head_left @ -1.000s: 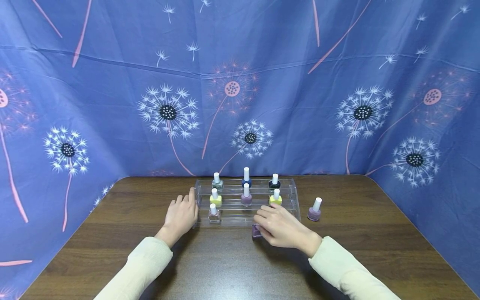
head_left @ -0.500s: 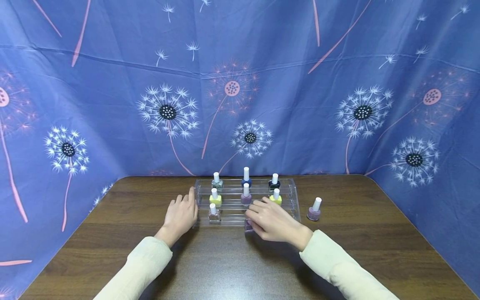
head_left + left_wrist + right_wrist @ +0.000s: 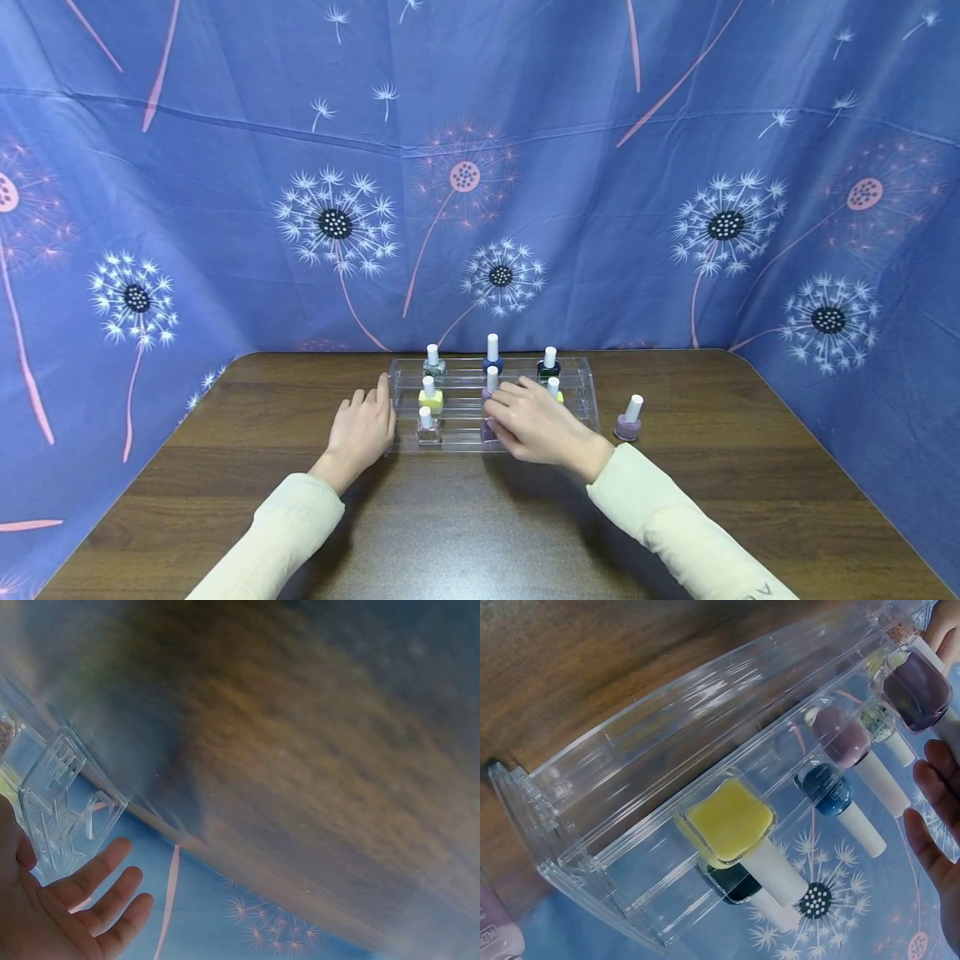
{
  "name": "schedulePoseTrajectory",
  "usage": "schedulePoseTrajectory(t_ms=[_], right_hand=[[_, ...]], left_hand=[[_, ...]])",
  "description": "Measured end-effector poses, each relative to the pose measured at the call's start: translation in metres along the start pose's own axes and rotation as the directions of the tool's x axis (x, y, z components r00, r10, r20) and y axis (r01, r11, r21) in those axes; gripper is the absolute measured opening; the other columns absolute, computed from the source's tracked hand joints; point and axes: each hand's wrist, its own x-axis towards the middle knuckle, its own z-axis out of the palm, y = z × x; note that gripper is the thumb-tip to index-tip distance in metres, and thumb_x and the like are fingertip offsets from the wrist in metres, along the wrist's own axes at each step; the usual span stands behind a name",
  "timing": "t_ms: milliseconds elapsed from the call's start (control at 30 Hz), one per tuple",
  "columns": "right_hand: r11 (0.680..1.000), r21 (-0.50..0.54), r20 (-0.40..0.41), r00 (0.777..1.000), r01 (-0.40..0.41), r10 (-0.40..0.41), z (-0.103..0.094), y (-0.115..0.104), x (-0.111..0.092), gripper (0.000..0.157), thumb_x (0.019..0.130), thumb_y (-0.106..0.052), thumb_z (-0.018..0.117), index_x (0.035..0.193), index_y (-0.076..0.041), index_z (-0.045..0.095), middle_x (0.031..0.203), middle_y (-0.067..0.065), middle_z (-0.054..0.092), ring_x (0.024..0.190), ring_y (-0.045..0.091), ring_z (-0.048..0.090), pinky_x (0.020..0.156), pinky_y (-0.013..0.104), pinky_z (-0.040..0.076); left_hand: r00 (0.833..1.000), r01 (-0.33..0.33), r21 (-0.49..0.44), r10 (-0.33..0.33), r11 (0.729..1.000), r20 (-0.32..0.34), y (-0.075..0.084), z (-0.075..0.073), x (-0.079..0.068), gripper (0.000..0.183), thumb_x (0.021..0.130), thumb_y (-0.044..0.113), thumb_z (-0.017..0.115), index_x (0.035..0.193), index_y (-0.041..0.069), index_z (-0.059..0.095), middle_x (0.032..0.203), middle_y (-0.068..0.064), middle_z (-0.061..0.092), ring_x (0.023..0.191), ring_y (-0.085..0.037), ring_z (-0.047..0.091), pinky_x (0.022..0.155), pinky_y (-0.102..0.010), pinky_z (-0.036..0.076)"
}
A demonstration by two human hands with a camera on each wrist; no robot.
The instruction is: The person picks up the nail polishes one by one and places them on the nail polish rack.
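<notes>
A clear tiered rack (image 3: 459,448) stands on the table with several nail polish bottles in it. My left hand (image 3: 362,432) rests against the rack's left side, its fingers extended in the left wrist view. My right hand (image 3: 538,423) pinches the white cap of a dark purple nail polish bottle (image 3: 915,690) at the middle of the front tier. Whether the bottle's base touches the tier is unclear. Left of it on that tier is a clear pinkish bottle (image 3: 428,431). Behind my right hand are a mauve bottle (image 3: 838,735) and a yellow bottle (image 3: 729,821), both partly hidden in the head view.
Another mauve nail polish bottle (image 3: 627,425) stands on the wooden table (image 3: 420,533), right of the rack. The back tier bears a glittery bottle (image 3: 434,365), a blue one (image 3: 492,364) and a dark one (image 3: 549,368). A blue dandelion-print cloth (image 3: 600,250) hangs behind.
My right hand has carried the dark purple bottle left and away from me, from in front of the rack to its front tier. My left hand has stayed in place.
</notes>
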Motion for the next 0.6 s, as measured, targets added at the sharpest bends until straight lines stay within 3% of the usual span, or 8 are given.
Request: schedulePoseTrajectory(t_ms=[600], right_hand=[[0.999, -0.03, 0.044, 0.998, -0.039, 0.04, 0.02, 0.006, -0.002, 0.009, 0.08, -0.02, 0.062, 0.078, -0.015, 0.056, 0.074, -0.005, 0.058, 0.067, 0.012, 0.053, 0.058, 0.027, 0.034]], left_hand=[[1.0, -0.008, 0.002, 0.008, 1.0, 0.012, -0.001, 0.003, 0.001, 0.05, 0.09, 0.021, 0.048, 0.132, -0.006, 0.038, 0.088, -0.013, 0.065, 0.088, -0.032, 0.059, 0.068, -0.043, 0.047]])
